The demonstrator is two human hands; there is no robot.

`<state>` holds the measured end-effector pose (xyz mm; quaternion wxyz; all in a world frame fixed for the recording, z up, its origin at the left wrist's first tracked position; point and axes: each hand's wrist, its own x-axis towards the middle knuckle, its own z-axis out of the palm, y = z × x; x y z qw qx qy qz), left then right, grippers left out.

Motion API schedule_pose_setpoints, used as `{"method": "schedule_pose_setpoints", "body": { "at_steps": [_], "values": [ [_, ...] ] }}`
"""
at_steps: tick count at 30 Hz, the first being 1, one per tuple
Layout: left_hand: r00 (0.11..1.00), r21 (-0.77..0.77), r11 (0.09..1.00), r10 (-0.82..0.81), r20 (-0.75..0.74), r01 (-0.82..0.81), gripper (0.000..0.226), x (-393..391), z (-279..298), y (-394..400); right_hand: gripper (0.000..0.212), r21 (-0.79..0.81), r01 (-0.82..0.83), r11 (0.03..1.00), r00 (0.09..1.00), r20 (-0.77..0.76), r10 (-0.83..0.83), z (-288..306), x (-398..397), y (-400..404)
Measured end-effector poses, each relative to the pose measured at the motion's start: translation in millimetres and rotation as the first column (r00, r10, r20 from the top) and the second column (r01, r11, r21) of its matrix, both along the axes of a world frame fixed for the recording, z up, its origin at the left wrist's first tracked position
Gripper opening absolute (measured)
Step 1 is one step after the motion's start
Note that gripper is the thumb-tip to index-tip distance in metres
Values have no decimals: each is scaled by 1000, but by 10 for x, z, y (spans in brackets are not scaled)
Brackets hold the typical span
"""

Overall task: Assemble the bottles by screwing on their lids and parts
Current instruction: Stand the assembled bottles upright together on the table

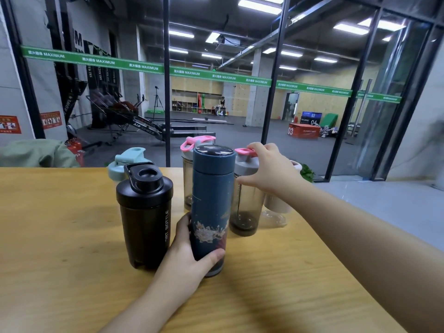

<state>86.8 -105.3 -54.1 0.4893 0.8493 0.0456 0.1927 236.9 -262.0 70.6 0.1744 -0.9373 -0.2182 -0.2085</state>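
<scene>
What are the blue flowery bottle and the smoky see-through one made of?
The blue flowery bottle looks like painted metal with a matte finish: it is opaque with soft highlights, though coated plastic is possible. The smoky bottle looks like tinted clear plastic, since you can see its dark bottom through the wall.

The table [60, 224] looks like pale wood with a smooth, faintly shiny grain. The black bottle [144, 224] is glossy dark plastic, and the blue flask [211, 200] has a matt coat with a printed flower pattern and a glossy lid top. The smoky bottle [245, 207] is see-through plastic under a matt grey lid with a pink plastic loop [243, 152]
</scene>
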Motion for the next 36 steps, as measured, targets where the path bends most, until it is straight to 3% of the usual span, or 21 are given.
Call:
{"method": "schedule_pose_setpoints", "body": {
  "at_steps": [27,29,33,36],
  "values": [
    [1000,27,1000,-6,7,6,93,-40,-10,11,84,-184,124,975,991,72,-113,62,-491,-340],
    [1000,33,999,-3,6,3,93,-38,-15,9,77,-137,126,983,991,69,-118,79,-483,-374],
    [1000,41,999,2,8,-2,93,-38,-34,21,48,200,130,971,970,177,-166,75,-359,-515],
    [1000,50,999,1,4,-1,95,-35,-38,26,38,352,130,927,978,109,-179,-30,-117,-612]
  ]
}}
